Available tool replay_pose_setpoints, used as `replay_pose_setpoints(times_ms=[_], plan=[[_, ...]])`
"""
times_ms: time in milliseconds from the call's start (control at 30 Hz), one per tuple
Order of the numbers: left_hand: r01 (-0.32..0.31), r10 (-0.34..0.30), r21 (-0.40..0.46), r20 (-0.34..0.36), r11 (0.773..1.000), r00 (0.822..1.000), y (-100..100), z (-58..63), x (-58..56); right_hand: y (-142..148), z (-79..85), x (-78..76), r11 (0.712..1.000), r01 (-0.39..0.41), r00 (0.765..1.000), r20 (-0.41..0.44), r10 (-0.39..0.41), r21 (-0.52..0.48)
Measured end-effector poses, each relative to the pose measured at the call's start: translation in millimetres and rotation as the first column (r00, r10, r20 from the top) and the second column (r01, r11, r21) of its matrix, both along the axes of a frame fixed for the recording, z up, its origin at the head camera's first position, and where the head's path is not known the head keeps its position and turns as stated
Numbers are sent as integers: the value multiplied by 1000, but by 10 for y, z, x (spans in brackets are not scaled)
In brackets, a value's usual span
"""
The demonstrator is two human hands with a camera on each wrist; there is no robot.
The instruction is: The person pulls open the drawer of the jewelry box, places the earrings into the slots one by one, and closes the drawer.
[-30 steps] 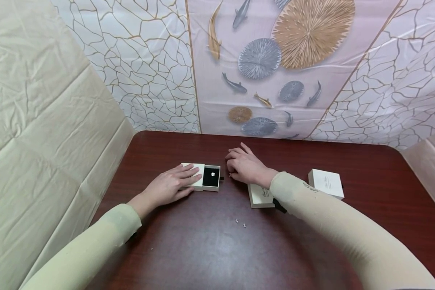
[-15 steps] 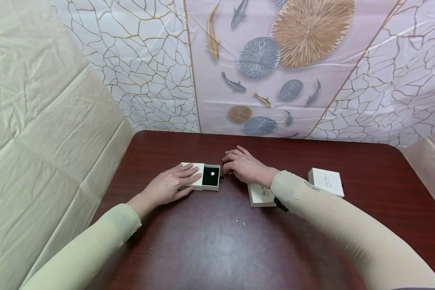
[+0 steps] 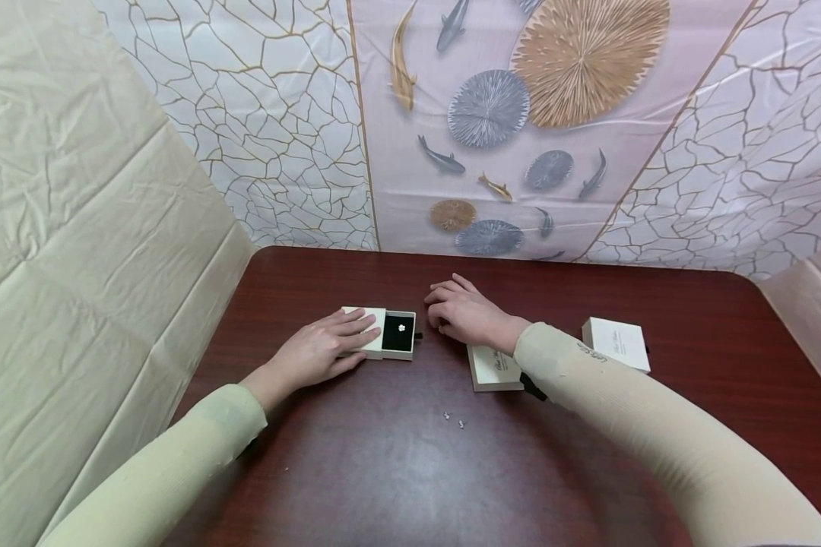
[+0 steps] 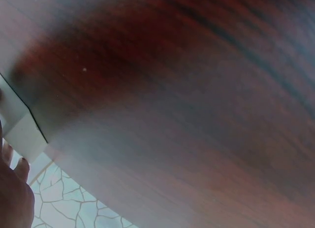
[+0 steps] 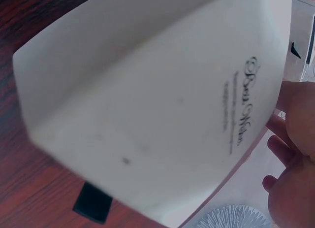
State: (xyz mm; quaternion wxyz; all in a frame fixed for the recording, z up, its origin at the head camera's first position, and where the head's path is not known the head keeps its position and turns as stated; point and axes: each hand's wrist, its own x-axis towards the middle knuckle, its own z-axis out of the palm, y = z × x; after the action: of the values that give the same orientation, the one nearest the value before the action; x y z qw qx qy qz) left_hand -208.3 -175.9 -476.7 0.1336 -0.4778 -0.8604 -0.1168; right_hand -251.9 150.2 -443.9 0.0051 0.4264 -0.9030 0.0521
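Observation:
My left hand point(image 3: 324, 348) lies over the pale sleeve point(image 3: 378, 313) of a small jewellery box, its fingers laid across the top. The box's drawer point(image 3: 411, 353) is slid partway out to the right. A small white flower-shaped earring point(image 3: 401, 328) sits on its black lining. Right of the drawer, close over the table, is my right hand point(image 3: 467, 313) with bent fingers. I cannot tell whether anything small is between its fingertips. Under the right wrist stands a second white box point(image 3: 492, 368), printed with script; it fills much of the right wrist view.
Two tiny shiny pieces point(image 3: 454, 420) lie on the dark red table point(image 3: 356, 456) toward the front. Another white box point(image 3: 617, 346) stands at the right, behind the right forearm. A patterned cloth point(image 3: 280, 129) hangs along the table's far edge.
My right hand has shifted slightly left toward the drawer and then back right. My left hand and the boxes keep their places.

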Motion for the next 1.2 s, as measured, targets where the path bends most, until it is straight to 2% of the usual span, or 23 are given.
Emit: replay_pose_setpoints(times_ms=[300,633,833,1200], plan=[[7,-7,14,7,1000,1000,-7,15,1,-16,-16,-11,1000,-20,999,-33,19,-22],[1,-1,14,12,1000,1000,-3,9,-3,-46,8,-24,1000,-18,1000,-7,18,0],[2,-2,13,5,1000,1000,-7,-5,-7,-63,32,-8,999,0,1000,-5,0,-45],[5,-5,16,9,1000,1000,-17,-7,-16,-167,157,39,987,54,997,57,-46,-149]])
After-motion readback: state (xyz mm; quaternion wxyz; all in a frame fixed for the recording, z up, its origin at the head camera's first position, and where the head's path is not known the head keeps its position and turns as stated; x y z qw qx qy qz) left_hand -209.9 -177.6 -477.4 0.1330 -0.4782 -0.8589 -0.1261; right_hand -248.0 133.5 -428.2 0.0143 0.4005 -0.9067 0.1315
